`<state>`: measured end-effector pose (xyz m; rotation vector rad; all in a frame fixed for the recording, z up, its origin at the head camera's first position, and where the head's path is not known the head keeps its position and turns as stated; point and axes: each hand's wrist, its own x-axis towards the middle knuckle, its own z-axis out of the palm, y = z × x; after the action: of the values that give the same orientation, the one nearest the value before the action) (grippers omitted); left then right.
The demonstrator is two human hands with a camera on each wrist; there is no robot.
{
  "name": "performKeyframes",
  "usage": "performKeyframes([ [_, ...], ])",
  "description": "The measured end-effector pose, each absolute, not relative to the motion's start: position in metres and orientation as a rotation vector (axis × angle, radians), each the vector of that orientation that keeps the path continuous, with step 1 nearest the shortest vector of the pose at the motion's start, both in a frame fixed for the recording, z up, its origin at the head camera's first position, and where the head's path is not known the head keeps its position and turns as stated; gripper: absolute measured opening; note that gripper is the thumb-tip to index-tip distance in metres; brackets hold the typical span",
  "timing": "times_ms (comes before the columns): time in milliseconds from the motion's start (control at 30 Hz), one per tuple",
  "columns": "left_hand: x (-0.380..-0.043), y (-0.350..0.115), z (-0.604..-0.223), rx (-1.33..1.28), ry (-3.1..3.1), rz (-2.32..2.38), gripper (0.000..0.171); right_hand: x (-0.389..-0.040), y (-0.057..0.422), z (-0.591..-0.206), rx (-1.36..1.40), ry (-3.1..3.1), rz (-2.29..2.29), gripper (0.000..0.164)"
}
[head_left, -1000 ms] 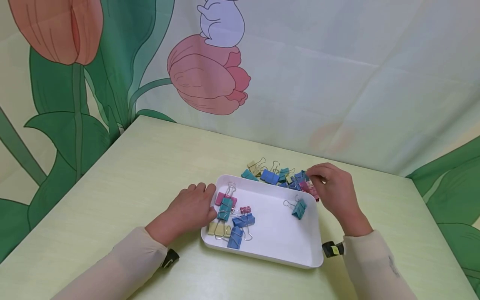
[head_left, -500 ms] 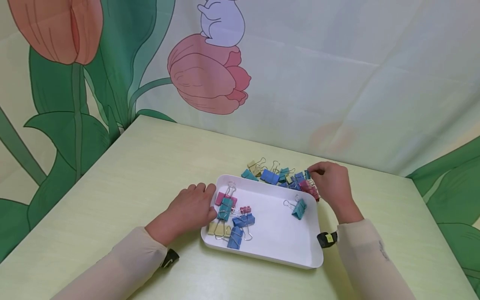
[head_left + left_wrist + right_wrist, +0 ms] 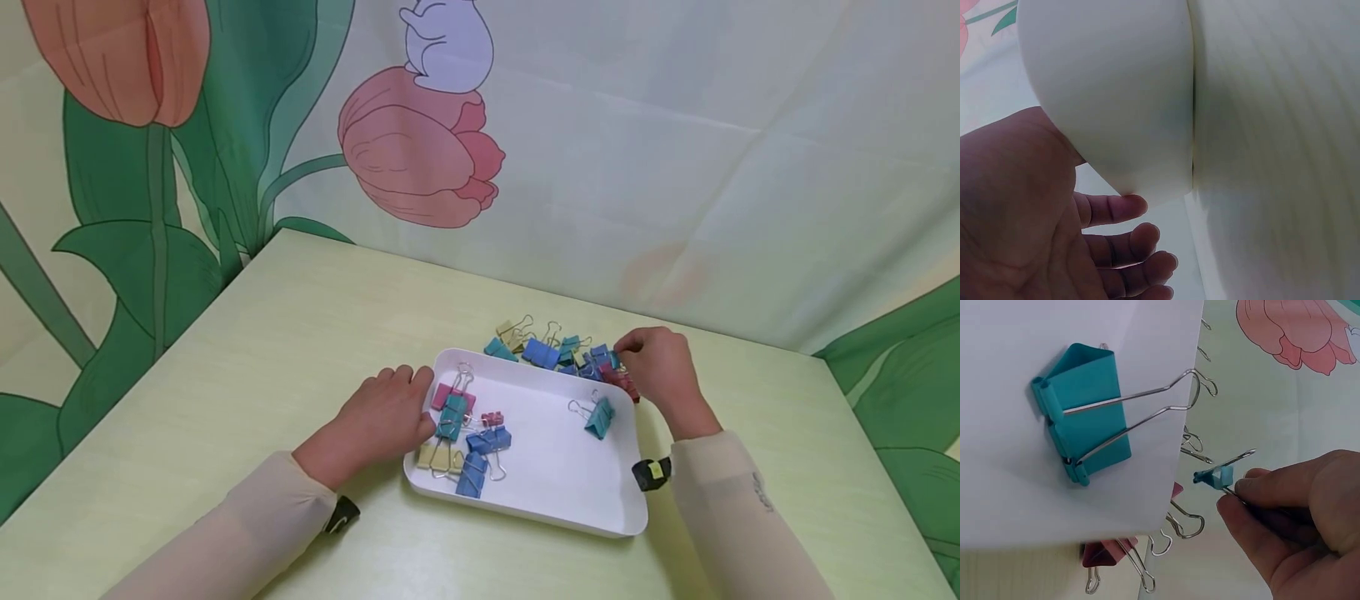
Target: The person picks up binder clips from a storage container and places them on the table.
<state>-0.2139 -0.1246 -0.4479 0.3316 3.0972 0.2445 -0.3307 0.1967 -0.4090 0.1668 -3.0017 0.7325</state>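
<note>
A white tray (image 3: 555, 467) holds several binder clips, with a teal binder clip (image 3: 599, 418) alone at its right side. My left hand (image 3: 378, 417) holds the tray's left wall, thumb over the rim. In the left wrist view its fingers (image 3: 1125, 209) bend loosely by the outer wall, and the thumb is hidden. Beyond the tray's far right corner, my right hand (image 3: 660, 367) pinches a small teal binder clip (image 3: 1219, 477) by a wire handle between thumb and forefinger. That clip is just above the right end of a clip pile (image 3: 542, 353).
Pink clips (image 3: 619, 379) lie against the tray's far right corner, partly hidden by its wall. Inside the tray, blue (image 3: 472, 475), yellow (image 3: 435, 457) and pink clips crowd the left side. A printed curtain (image 3: 600, 167) hangs behind the table (image 3: 337, 317).
My right hand has shifted slightly left, and the small teal clip at its fingertips has dropped a little closer to the pile. The left hand and tray have stayed put.
</note>
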Motion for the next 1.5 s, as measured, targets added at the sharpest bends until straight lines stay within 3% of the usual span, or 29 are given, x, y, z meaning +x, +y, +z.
performKeyframes([
  [900,-0.212,-0.124,-0.444,0.318,3.069,0.262,0.047,-0.316,0.189,-0.399,0.242,-3.018,0.732,0.023],
  [1300,-0.213,-0.124,-0.446,0.322,3.071,0.259,0.048,-0.302,0.182,-0.389,0.507,-2.955,0.581,0.020],
  [1500,-0.213,-0.124,-0.444,0.328,3.068,0.254,0.046,-0.301,0.187,-0.391,0.894,-3.020,0.424,0.026],
])
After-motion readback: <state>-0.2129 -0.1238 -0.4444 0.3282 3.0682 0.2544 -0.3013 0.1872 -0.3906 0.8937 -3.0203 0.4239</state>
